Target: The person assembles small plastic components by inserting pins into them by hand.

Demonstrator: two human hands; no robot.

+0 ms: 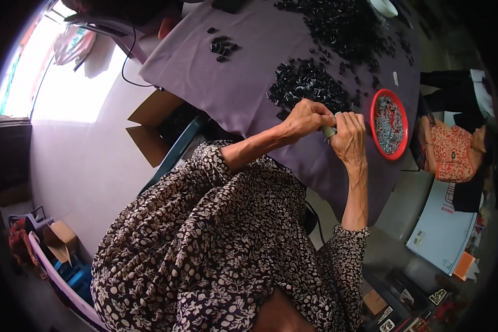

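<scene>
Over the near part of a cloth-covered table (227, 83), my two hands meet. My left hand (309, 119) is closed in a pinch, its fingertips against my right hand; whatever they pinch is hidden. The fingers of my right hand (349, 134) are curled round a small pale green object (328, 131), of which only a short end shows. Just beyond my hands lies a heap of small black parts with grey bits (307, 83). To the right of my right hand stands a red bowl (373, 124) holding many small grey pieces.
A larger heap of black parts (346, 33) spreads at the far side, with a small cluster (222, 47) to the left. A small white piece (395, 78) lies beyond the red bowl. Another person (454, 152) is at the right. An open cardboard box (149, 146) stands left of the table.
</scene>
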